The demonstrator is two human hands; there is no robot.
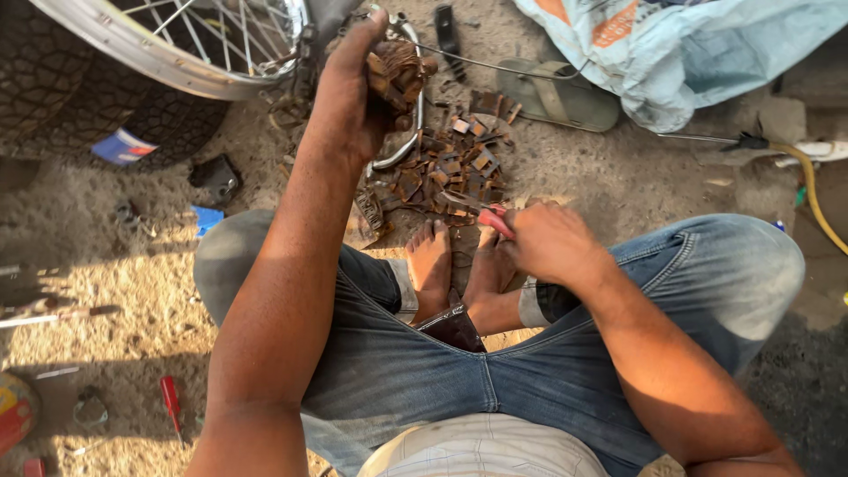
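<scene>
Left hand (358,93): raised ahead of the knees, closed around a rusty clump (399,71) of small brown metal pieces, thumb up along its side.
Clump: held just above the top of a bent chrome bar (402,146); whether the two touch cannot be told.
Right hand (552,240): low by the right knee, closed on a red-handled tool (484,215) whose metal tip points into the scrap.
Scrap pile (459,163): many small rusty brown pieces spread on the ground just beyond the bare feet (455,265), between the two hands.
Person: squatting in blue jeans, knees wide apart, feet together on sandy ground (132,291).
Wheel (177,44): spoked rim and knobbly tyre at top left, near the left hand.
Sandal (556,97): grey, lying top right of the pile, with a thin rod across it.
Sack (680,44): pale, crumpled, at top right.
Screwdriver (172,402): red handle, on the ground at lower left, well apart from both hands.
Hose (817,194): yellow, curving along the right edge.
</scene>
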